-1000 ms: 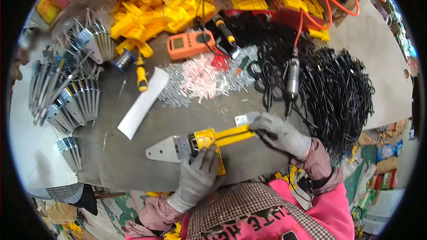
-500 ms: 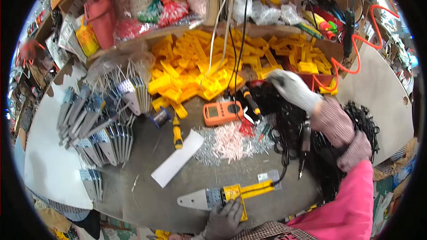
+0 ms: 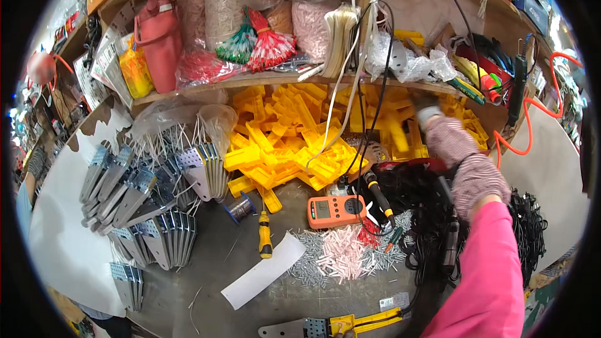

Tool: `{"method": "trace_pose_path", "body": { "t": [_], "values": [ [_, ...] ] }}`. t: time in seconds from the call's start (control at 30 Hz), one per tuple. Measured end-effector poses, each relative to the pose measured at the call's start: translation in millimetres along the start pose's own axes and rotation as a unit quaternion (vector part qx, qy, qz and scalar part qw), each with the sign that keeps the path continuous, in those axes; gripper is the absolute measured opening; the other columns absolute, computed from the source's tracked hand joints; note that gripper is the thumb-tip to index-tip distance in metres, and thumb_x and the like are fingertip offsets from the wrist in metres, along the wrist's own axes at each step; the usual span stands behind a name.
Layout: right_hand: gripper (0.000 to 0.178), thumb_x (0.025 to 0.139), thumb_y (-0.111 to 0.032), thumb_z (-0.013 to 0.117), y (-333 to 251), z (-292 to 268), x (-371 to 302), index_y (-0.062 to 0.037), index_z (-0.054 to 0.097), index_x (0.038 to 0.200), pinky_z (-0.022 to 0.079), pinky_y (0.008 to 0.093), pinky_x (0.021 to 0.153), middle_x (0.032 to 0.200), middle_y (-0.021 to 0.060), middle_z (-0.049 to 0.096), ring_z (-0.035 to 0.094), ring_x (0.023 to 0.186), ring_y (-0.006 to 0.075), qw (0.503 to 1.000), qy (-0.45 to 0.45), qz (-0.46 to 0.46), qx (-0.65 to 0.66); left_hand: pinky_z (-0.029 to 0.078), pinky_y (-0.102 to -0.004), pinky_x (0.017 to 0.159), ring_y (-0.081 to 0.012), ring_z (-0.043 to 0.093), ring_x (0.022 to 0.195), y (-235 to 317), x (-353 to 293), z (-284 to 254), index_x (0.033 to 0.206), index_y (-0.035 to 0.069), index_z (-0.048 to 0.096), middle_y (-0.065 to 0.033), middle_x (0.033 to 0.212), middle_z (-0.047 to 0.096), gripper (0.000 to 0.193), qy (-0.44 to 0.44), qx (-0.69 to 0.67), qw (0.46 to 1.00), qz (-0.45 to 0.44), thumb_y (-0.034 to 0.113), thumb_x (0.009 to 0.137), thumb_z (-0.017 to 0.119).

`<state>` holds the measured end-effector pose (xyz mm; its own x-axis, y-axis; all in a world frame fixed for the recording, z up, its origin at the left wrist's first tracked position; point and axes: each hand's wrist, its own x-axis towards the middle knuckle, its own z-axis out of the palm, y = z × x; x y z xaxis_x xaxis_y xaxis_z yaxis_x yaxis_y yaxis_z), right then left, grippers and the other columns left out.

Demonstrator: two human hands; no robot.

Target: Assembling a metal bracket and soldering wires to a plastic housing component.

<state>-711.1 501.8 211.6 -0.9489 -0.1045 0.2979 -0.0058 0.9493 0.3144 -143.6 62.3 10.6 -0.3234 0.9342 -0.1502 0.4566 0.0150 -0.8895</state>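
Observation:
My right hand (image 3: 431,117), in a grey glove with a knit cuff and pink sleeve, reaches far forward into the pile of yellow plastic pieces (image 3: 294,144) under the shelf. It is blurred, so its fingers cannot be made out. At the bottom edge lies a grey metal plate with a yellow piece fixed to it (image 3: 341,325). My left hand does not show in the frame.
An orange meter (image 3: 335,211), a yellow-handled screwdriver (image 3: 265,238), a white paper strip (image 3: 263,270) and a heap of small white and pink sleeves (image 3: 341,253) lie mid-bench. Black cables (image 3: 426,213) are piled right, metal brackets (image 3: 150,200) left. A shelf (image 3: 275,78) holds bags and a red bottle (image 3: 159,40).
My right hand left the plate assembly and went up and forward into the yellow pile. My head tilted up, so the assembly and my left hand slid to the bottom edge.

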Motion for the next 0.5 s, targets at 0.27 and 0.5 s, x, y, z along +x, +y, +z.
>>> {"method": "trace_pose_path", "body": {
  "t": [0.27,0.5],
  "values": [
    [0.043,0.097,-0.031,0.055,-196,-88,-8,-0.0039,0.058,0.13,0.046,0.0429,0.103,0.128,0.0227,0.062,0.059,0.121,0.0356,0.796,0.242,-0.418,0.366,0.043,-0.0545,0.093,-0.0231,0.047,0.134,20,0,18,0.129,0.013,0.06,-0.0087,0.137,0.056,0.045,0.08,-0.076,0.984,-0.139,0.031,0.088,0.055],
    [0.066,0.086,-0.028,0.066,-291,-87,44,-0.0253,0.044,0.149,0.029,0.0507,0.117,0.158,0.0147,0.034,0.028,0.146,0.0384,0.932,0.068,-0.357,-0.01,0.037,-0.0601,0.099,-0.0226,0.041,0.138,56,-5,10,0.136,0.015,0.056,-0.0066,0.144,0.05,0.054,0.008,-0.136,0.985,-0.106,0.034,0.086,0.054]
  ]
}}
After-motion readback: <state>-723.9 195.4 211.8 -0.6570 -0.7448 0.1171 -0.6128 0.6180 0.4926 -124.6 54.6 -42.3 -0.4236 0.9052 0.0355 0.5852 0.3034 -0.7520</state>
